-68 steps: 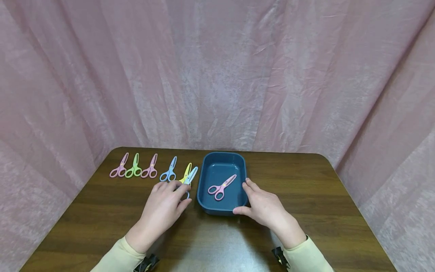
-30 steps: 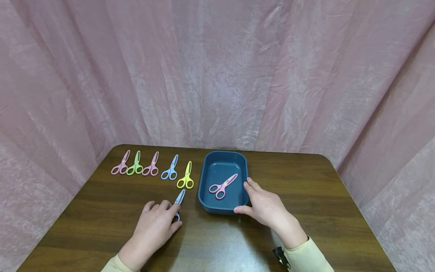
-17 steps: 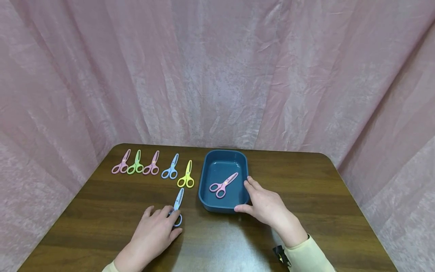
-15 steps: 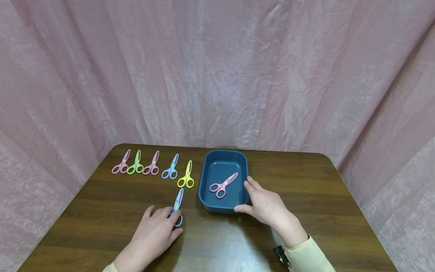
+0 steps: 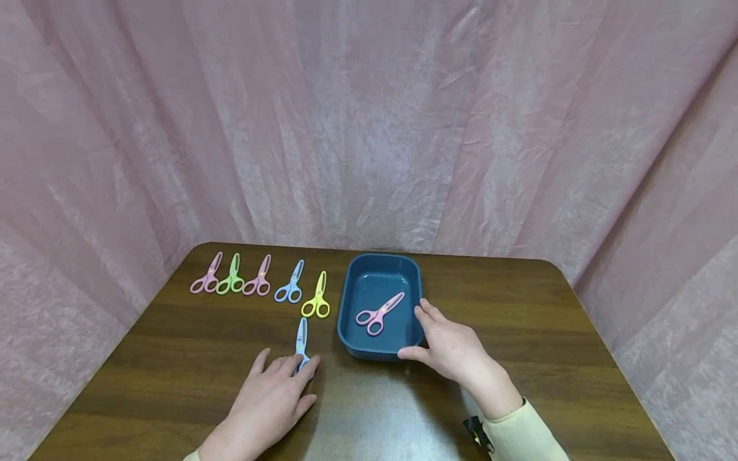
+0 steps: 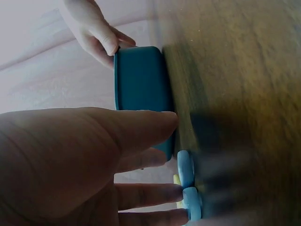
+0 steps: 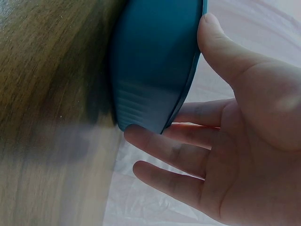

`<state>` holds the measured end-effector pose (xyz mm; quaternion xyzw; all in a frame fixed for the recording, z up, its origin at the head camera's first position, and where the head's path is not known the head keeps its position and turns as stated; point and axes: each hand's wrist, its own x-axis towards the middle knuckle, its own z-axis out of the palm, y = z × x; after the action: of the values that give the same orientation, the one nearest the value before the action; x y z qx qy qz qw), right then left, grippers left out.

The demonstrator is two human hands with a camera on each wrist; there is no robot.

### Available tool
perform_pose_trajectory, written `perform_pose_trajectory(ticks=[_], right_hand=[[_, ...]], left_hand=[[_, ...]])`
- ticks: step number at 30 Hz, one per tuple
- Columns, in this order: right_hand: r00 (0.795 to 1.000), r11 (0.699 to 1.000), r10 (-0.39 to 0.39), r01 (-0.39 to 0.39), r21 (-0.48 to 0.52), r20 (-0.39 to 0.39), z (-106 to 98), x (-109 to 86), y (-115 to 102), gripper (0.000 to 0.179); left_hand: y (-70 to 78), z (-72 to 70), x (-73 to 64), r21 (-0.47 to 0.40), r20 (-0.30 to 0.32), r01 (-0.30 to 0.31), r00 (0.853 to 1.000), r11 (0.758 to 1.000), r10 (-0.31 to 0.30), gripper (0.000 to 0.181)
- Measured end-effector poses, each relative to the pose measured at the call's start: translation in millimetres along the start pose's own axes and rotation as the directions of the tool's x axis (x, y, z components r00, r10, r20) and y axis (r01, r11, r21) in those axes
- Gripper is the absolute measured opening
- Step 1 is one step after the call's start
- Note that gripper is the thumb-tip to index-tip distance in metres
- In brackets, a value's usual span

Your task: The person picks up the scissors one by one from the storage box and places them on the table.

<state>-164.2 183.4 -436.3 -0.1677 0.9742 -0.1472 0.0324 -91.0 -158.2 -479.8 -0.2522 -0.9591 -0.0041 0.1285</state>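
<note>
In the head view my left hand [image 5: 268, 398] lies over blue-handled scissors [image 5: 302, 336] on the table, its fingers nearly straight with tips on the handle loops. The left wrist view shows these fingertips touching the light blue handles [image 6: 193, 205], the thumb apart from them. Beside the corner of a dark teal tray [image 5: 353, 347], my right hand [image 5: 455, 349] has its thumb on the near rim and its fingertips along the right side. Those fingers are extended in the right wrist view. Inside the tray lie pink scissors [image 5: 377, 315].
Left of the tray, a row of scissors lies on the wooden table [image 5: 536, 358]: yellow [image 5: 319, 298], blue [image 5: 291, 285], pink [image 5: 259, 278], green [image 5: 232, 278] and pink [image 5: 209, 277]. A pink curtain [image 5: 369, 128] hangs behind the table's back edge.
The left hand brought the blue scissors from beside the yellow pair toward the front of the table. The blades then turned more upright and its fingers straightened on the handles. The right hand stayed put.
</note>
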Motion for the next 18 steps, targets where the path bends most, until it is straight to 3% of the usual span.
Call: perform_pose_trajectory(ticks=[7, 11, 18], right_hand=[[1.000, 1.000, 0.004, -0.004, -0.001, 0.001, 0.4, 0.2, -0.1, 0.099], [1.000, 1.000, 0.004, -0.004, -0.002, -0.001, 0.0, 0.3, -0.2, 0.099], [1.000, 1.000, 0.001, -0.001, 0.003, -0.001, 0.4, -0.1, 0.1, 0.099]], left_hand=[[-0.5, -2.6, -0.9, 0.044, 0.015, 0.034, 0.999, 0.998, -0.035, 0.055], [-6.9, -2.5, -2.7, 0.058, 0.040, 0.080, 0.996, 0.995, -0.082, 0.056], [-20.3, -1.1, -7.0, 0.077, 0.027, 0.122, 0.992, 0.990, -0.124, 0.053]])
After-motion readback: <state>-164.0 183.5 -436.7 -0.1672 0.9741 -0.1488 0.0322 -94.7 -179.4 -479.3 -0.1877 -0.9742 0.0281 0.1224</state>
